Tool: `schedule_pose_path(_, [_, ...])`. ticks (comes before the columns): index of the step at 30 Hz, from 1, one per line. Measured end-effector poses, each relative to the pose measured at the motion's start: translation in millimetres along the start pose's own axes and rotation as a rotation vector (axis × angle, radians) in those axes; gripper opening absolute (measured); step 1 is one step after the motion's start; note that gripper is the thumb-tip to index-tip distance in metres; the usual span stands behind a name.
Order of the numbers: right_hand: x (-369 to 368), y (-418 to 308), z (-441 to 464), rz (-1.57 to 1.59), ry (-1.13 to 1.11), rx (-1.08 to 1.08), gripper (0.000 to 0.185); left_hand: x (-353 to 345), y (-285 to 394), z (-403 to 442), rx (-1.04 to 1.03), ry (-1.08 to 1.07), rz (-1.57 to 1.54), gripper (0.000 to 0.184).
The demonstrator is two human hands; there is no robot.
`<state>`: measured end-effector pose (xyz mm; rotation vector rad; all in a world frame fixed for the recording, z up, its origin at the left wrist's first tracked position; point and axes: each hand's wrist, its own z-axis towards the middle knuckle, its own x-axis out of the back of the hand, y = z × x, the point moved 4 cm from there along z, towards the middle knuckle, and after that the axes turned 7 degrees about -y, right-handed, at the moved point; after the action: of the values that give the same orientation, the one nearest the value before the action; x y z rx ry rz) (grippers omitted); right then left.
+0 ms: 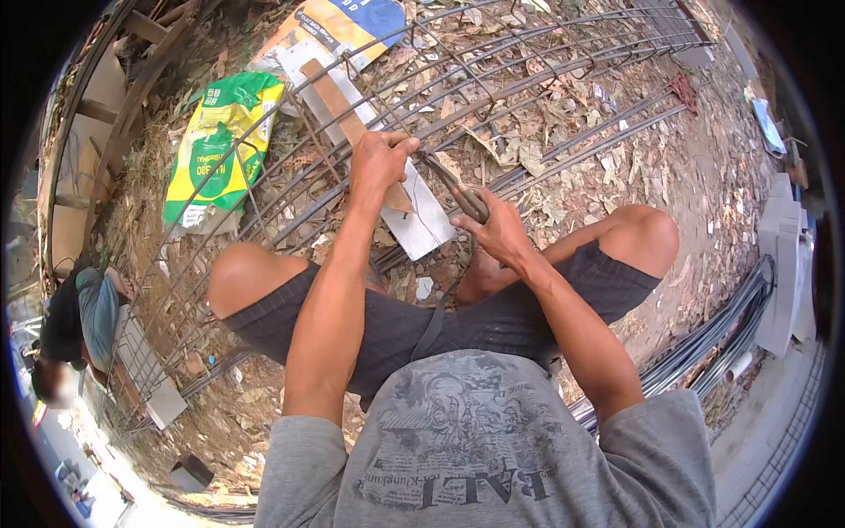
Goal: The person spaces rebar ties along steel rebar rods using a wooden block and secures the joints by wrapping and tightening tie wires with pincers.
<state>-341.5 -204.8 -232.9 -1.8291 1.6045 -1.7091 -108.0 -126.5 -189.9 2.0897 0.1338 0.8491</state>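
Observation:
My right hand [500, 231] is closed around the handles of dark metal pincers [458, 187]. Their jaw end points up and left, right beside the fingertips of my left hand [380, 163]. The left fingers are pinched together at a bar of the rebar cage [480, 107]; whatever lies between them is too small to make out. Beneath the left hand, a brown wooden strip [333, 95] rests along a pale grey board [421, 222]. The cage's long bars and bent stirrups stretch from lower left to upper right across my front.
A green and yellow bag [220, 145] and a blue and orange sack [352, 26] lie at the upper left. Dry leaves cover the ground. Black rods [717, 330] lie at right near grey blocks [779, 264]. Another person [92, 308] sits at far left.

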Motion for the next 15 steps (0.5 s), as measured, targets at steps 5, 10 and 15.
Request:
schedule_pose_path(5, [-8, -11, -14, 1.236, -0.694, -0.408, 0.036, 3, 3, 2, 0.022, -0.031, 0.034, 0.031])
schedule_pose_path(10, [10, -6, -6, 0.437, -0.359, -0.186, 0.054, 2, -8, 11, 0.052, -0.074, -0.067, 0.041])
schedule_pose_path(15, [33, -32, -29, -0.483, 0.278, 0.136, 0.060, 3, -7, 14, 0.066, -0.103, -0.076, 0.040])
